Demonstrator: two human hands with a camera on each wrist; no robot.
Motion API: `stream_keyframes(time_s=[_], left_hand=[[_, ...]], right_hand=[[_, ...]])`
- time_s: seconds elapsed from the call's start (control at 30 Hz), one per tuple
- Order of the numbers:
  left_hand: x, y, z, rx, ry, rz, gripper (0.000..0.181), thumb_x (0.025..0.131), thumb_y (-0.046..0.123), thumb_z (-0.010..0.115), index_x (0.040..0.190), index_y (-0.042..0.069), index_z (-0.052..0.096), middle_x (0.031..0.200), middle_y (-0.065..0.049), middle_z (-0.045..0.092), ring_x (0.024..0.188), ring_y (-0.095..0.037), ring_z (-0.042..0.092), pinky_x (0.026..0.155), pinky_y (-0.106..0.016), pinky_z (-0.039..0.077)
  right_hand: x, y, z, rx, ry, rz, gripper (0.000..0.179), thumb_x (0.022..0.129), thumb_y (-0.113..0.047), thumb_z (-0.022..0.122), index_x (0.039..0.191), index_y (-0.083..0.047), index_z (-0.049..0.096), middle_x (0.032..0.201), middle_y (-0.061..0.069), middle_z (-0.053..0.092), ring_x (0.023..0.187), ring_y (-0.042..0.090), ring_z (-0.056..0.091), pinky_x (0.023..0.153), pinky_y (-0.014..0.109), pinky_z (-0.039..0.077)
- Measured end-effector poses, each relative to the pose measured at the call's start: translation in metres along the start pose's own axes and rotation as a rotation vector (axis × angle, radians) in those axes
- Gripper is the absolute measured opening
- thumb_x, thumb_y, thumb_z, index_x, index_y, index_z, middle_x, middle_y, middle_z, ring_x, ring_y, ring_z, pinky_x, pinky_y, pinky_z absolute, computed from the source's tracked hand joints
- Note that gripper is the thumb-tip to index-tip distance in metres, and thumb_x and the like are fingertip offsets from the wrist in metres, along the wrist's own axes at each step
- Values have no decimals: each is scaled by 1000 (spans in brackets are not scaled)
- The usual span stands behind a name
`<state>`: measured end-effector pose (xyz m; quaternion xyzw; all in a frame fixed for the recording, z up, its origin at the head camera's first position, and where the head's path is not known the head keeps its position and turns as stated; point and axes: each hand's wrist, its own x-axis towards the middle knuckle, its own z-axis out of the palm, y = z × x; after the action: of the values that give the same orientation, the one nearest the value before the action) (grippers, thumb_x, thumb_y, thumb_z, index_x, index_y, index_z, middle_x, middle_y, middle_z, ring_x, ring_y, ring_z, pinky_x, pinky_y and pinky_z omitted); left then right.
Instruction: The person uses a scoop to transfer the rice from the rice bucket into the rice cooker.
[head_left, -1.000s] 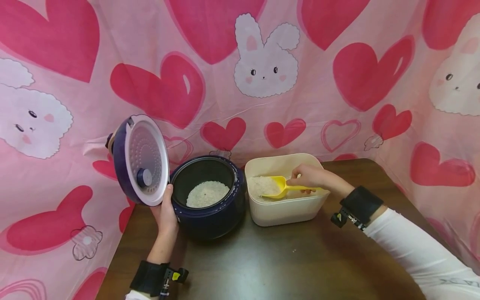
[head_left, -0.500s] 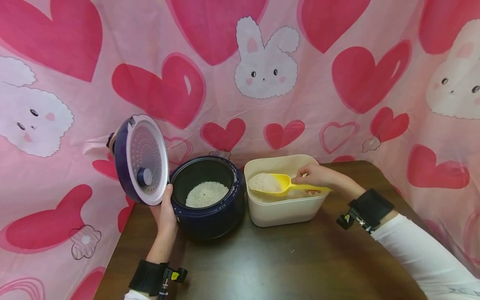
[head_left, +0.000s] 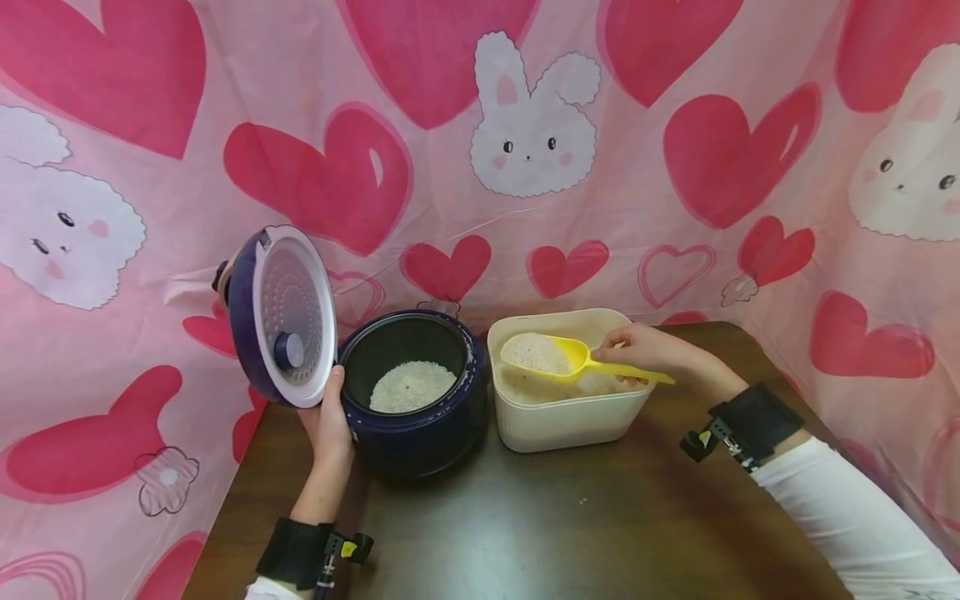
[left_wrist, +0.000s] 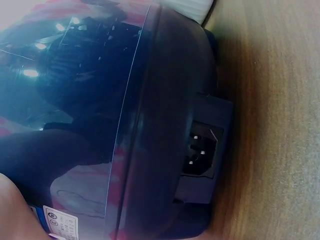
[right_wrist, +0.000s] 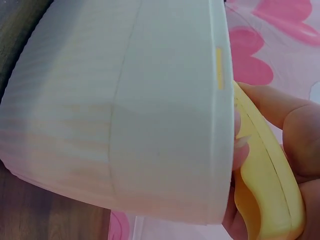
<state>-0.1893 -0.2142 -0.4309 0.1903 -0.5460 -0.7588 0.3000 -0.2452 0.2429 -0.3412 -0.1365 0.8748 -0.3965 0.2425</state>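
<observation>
At the left in the head view, my left hand holds the lower edge of the raised rice cooker lid, its thumb along the rim and its fingers hidden behind. The dark blue rice cooker stands beside it with white rice in its pot. My right hand grips the handle of a yellow scoop, thumb on top. The scoop is heaped with rice and sits level over the cream storage bin. In the right wrist view, fingers curl round the yellow handle beside the bin wall.
Cooker and bin stand close together at the back of the dark wooden table. A few loose grains lie in front of the bin. A pink heart-and-rabbit curtain hangs right behind. The cooker's power socket shows in the left wrist view.
My right hand has raised the loaded scoop out of the rice in the bin and drawn it slightly right. The left hand and lid have stayed nearly still.
</observation>
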Motion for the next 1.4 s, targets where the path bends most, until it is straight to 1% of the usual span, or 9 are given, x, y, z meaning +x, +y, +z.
stream_keyframes(time_s=[0.2,0.37,0.7,0.8,0.87,1.1,1.2,1.3,1.4], left_hand=[[0,-2,0,7,-8,1,59,97,25,72,149,16,46,144,1,54,129,-13,50,117,-25,36],[2,-2,-1,-2,-7,19,55,97,25,73,146,15,50,140,2,57,125,-12,54,113,-22,41],[1,0,0,-12,-12,11,51,97,25,73,143,16,53,135,4,59,120,-12,56,105,-16,45],[1,0,0,-36,-14,2,48,96,24,74,140,16,55,131,5,62,116,-12,59,103,-17,47],[1,-1,1,-46,-18,-2,48,96,24,74,139,16,55,130,4,62,115,-13,60,104,-19,48],[1,1,0,3,-9,2,55,96,27,74,145,17,51,137,4,58,121,-12,55,110,-20,42],[2,1,1,-24,-12,-1,55,95,25,75,144,16,52,136,2,59,120,-13,56,108,-19,44],[1,1,1,-24,-11,0,53,95,24,75,143,15,52,134,2,60,119,-13,57,108,-20,44],[1,0,0,-1,-10,-5,55,96,25,74,144,17,50,136,4,58,122,-12,54,111,-21,41]], right_hand=[[-7,1,-5,6,21,18,32,101,-34,68,105,-2,69,72,7,58,60,23,54,53,28,51],[-11,1,-8,-3,29,33,33,101,-36,68,109,-4,71,75,8,61,64,24,57,57,29,54],[-16,-1,-7,9,39,18,35,103,-35,66,114,-2,70,75,10,61,62,24,57,56,28,51],[-18,-2,-7,16,39,10,36,103,-35,66,116,-2,69,77,11,62,63,25,58,56,26,52],[-19,-3,-7,26,39,4,37,103,-35,66,118,-2,69,79,13,63,64,26,58,58,26,53],[-20,-11,-8,22,41,-7,40,103,-38,66,123,-3,68,84,18,65,68,32,61,60,27,55],[-18,-17,-9,7,36,-13,41,102,-39,66,124,-4,67,86,17,65,70,35,62,60,29,56],[-15,-24,-9,-15,27,-23,42,102,-41,66,124,-5,67,88,18,66,70,34,62,61,30,57],[-10,-31,-8,-34,16,-41,41,102,-40,66,124,-6,67,89,19,66,69,30,62,62,30,57]])
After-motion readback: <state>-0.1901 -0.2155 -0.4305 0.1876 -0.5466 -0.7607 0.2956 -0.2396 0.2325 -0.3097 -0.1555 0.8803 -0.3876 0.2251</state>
